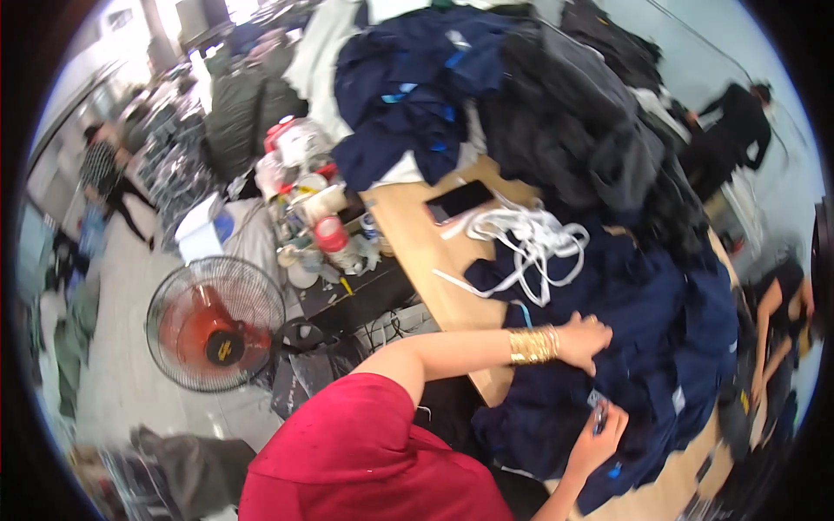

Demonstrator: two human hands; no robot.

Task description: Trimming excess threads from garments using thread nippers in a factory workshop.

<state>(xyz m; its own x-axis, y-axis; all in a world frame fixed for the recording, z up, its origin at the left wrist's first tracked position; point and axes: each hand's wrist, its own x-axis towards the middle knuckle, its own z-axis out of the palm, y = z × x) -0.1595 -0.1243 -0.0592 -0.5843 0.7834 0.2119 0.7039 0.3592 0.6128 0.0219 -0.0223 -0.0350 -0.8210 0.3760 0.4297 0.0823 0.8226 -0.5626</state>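
Navy blue garments (643, 321) lie in a loose heap over the near part of the wooden table. My left hand (584, 343), with several gold bangles (534, 345) at its wrist, rests on this cloth with its fingers apart. Nearer to me, my right hand (599, 441) is closed around a small tool (599, 413) with a metal tip and a dark body; its exact kind is hard to make out. A tangled white tape (543, 247) lies on the cloth and the table just beyond my left hand.
Beyond the tape, a phone (459, 202) lies on the wooden table (404, 230). Dark garments (565, 113) are piled high behind it. To the left stand a floor fan (215, 324) and a cluster of tape rolls (332, 234). Other people (738, 130) are around the room.
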